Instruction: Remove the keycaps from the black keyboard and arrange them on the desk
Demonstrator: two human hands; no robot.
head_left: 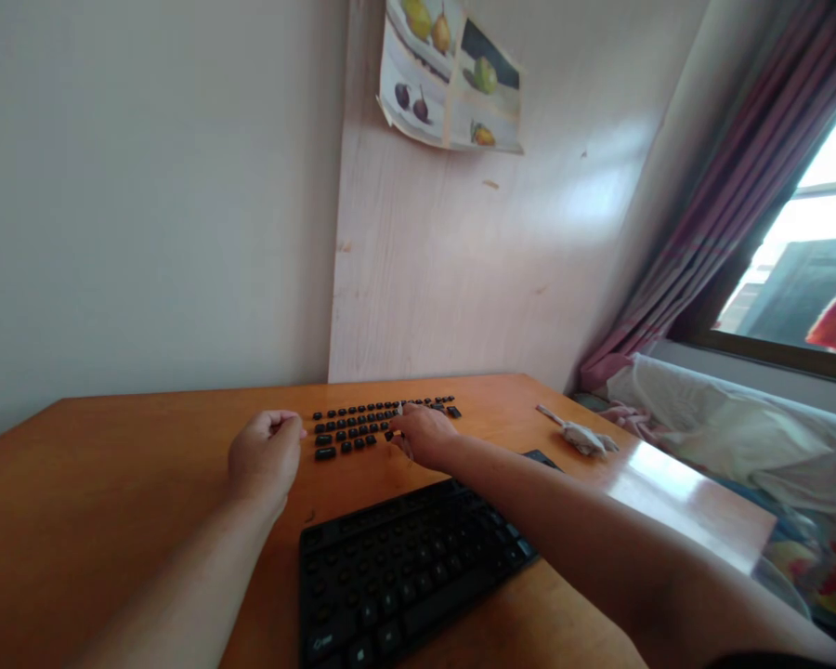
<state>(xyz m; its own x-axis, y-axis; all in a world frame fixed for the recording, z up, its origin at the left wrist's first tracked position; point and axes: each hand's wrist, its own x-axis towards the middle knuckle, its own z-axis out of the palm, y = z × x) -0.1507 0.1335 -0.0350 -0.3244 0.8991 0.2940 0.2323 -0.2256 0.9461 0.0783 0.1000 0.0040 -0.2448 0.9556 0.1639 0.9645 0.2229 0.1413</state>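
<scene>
Several loose black keycaps (362, 426) lie in rows on the orange wooden table (111, 483), near its far edge. My right hand (424, 435) rests among them with its fingers curled and pinched at the rows' right part; what it holds is too small to name. My left hand (265, 453) sits just left of the keycaps in a loose fist, fingers tucked in, with nothing seen in it. In front of both hands lies a black keyboard (404, 567) with its keycaps taken off, partly under my right forearm.
A crumpled white cloth (580, 433) lies on the table to the right. A wooden panel (452, 260) with a fruit poster (452, 79) stands against the wall behind. Right of the table are a bed with bedding (738, 427), a curtain and a window.
</scene>
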